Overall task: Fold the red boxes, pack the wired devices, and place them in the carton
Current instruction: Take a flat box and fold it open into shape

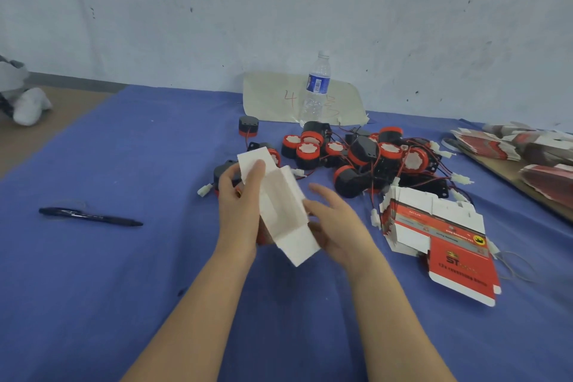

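I hold a partly folded box blank (pixel 280 205), its white inner side up, above the blue cloth. My left hand (pixel 240 205) grips its left edge, thumb on top. My right hand (pixel 336 223) supports the right side from beneath, fingers fairly straight. A pile of black-and-red round wired devices (pixel 359 155) lies just beyond. To the right lies a stack of flat red box blanks (pixel 440 236). No carton is in view.
A black pen (pixel 90 215) lies at the left on the blue cloth (pixel 124 273). A water bottle (pixel 316 90) stands on a paper sheet (pixel 273 99) by the wall. More flat red blanks (pixel 527 152) sit on a board at the far right.
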Available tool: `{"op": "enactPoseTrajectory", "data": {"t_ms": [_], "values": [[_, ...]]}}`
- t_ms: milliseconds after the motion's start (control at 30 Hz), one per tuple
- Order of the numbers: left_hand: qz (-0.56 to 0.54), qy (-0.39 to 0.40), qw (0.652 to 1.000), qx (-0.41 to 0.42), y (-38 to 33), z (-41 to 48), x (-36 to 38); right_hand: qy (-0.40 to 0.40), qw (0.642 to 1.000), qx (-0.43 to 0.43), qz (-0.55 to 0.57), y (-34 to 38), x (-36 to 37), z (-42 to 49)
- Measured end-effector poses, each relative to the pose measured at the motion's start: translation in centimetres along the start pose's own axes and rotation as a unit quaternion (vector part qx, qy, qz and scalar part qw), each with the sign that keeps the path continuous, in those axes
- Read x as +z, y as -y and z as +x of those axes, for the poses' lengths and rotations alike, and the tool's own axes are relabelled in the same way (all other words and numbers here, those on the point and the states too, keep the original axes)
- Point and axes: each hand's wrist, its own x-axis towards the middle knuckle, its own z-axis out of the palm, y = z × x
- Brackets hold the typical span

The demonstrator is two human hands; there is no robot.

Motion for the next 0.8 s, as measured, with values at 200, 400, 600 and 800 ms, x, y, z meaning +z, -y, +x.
{"op": "enactPoseTrajectory", "data": {"t_ms": [200,400,600,800], "values": [[0.028,-0.026,0.999,0.033,-0.6,0.3,-0.5,0.046,0.99,-0.033,-0.13,-0.3,1.7,-0.3],[0.051,-0.01,0.998,0.021,-0.5,0.3,-0.8,-0.15,0.947,-0.174,-0.223,-0.3,0.5,0.2],[0.06,-0.003,0.997,0.039,-0.2,0.3,-0.5,-0.147,0.915,-0.233,-0.294,-1.0,2.5,-0.2],[0.038,0.006,0.999,0.009,-0.6,0.6,-0.9,-0.11,0.963,-0.18,-0.167,0.1,1.9,-0.6]]}}
